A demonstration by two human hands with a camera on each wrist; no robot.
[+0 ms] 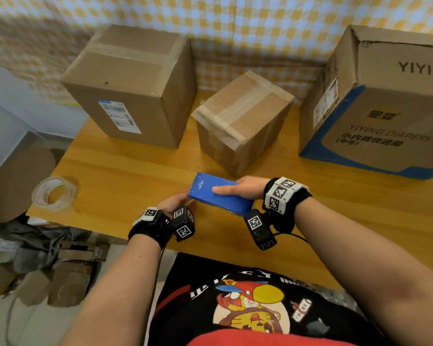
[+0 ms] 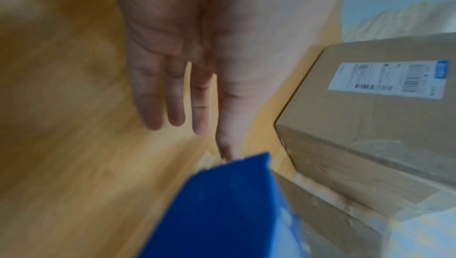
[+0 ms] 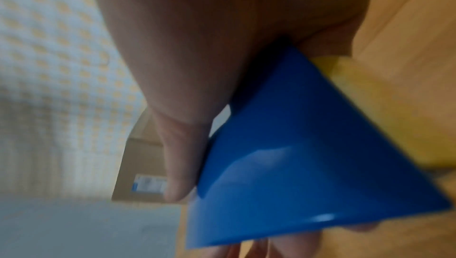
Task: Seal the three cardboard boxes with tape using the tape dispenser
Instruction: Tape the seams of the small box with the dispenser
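Observation:
My right hand point(image 1: 238, 189) grips a blue tape dispenser point(image 1: 205, 189) low over the wooden table point(image 1: 125, 168), thumb on top and fingers underneath. The right wrist view shows that thumb point(image 3: 182, 164) pressed on the dispenser's blue shell point(image 3: 296, 164). My left hand point(image 1: 173, 201) lies flat at the dispenser's left end with straight fingers point(image 2: 153, 102), and one fingertip meets the blue corner point(image 2: 246, 166). Three cardboard boxes stand behind: a tall left box point(image 1: 133, 81), a small taped middle box point(image 1: 243, 116) and a big printed right box point(image 1: 375, 101).
A roll of clear tape point(image 1: 54, 193) lies flat near the table's left front corner. Flattened cardboard scraps point(image 1: 60, 270) and cloth sit on the floor to the left. A checked cloth covers the wall behind the boxes.

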